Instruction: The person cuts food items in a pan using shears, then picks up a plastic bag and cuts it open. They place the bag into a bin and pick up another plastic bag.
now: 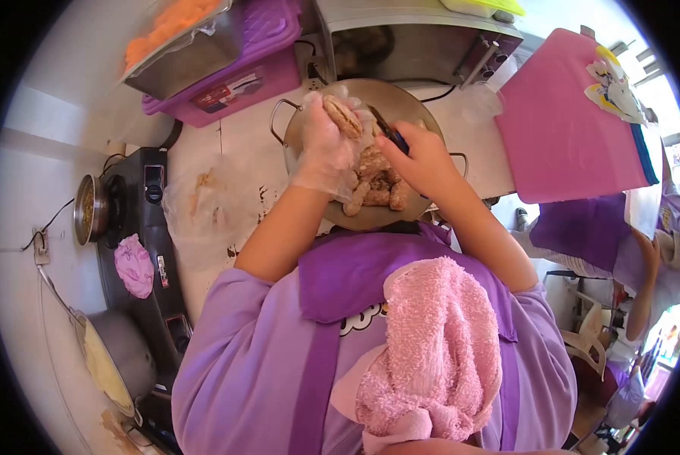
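My left hand, in a clear plastic glove, is closed around a brown, elongated food piece above the wide metal pan. Close by on the right, my right hand is bare and wrapped round the black handle of a knife, whose blade points up and left toward the food piece. Below both hands, several brown, lumpy food pieces lie in the pan. The inside of my left palm is hidden.
A plastic bag lies left of the pan, beside a black stove. A purple box and a metal oven stand behind. Right are a pink board and another person's arm.
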A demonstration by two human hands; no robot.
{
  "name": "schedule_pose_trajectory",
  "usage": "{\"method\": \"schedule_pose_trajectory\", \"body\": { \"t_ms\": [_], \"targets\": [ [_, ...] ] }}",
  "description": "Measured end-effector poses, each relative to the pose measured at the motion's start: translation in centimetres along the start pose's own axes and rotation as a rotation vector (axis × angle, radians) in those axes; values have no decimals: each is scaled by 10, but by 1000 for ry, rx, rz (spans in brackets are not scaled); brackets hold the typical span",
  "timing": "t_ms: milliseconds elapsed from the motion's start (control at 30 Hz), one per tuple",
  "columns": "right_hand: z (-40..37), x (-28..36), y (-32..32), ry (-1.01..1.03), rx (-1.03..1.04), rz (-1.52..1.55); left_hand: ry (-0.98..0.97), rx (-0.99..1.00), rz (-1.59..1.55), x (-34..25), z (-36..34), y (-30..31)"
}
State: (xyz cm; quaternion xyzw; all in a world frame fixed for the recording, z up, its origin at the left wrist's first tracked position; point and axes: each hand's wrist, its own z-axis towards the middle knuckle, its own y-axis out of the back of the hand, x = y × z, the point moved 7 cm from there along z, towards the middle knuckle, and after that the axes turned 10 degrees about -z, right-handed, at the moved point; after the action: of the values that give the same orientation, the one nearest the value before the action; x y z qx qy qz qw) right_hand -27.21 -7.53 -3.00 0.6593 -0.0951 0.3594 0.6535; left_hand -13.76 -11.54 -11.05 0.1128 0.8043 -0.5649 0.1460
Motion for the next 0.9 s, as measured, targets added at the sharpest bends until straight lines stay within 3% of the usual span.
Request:
{"method": "schedule_pose_trajectory", "body": {
  "t_ms": [133, 200, 400, 633, 700, 733, 800, 833, 900],
  "targets": [
    [9, -7, -6, -8, -58, -11, 25, 106, 1, 14, -8, -7],
    [9, -3, 0, 98, -299, -52, 10, 142, 101, 16, -13, -11],
    [16, -10, -4, -24, -301, -89, -7, 177, 226, 30, -20, -11],
    [24, -19, -4, -33, -259, -90, 11, 235, 227, 32, -26, -21],
    [27, -29, -7, -111, -126, 38, 147, 89, 187, 36, -27, -18],
    [28, -32, -5, -112, -126, 37, 147, 89, 187, 35, -26, -19],
    [29, -43, -10, -211, -27, 313, 345, 57, -22, 43, -27, -19],
    [29, -47, -10, -212, -28, 312, 346, 57, -23, 41, -26, -16],
    [29, -57, -25, -306, 96, 666, 526, 166, -88, 45, -31, -21]
  ]
}}
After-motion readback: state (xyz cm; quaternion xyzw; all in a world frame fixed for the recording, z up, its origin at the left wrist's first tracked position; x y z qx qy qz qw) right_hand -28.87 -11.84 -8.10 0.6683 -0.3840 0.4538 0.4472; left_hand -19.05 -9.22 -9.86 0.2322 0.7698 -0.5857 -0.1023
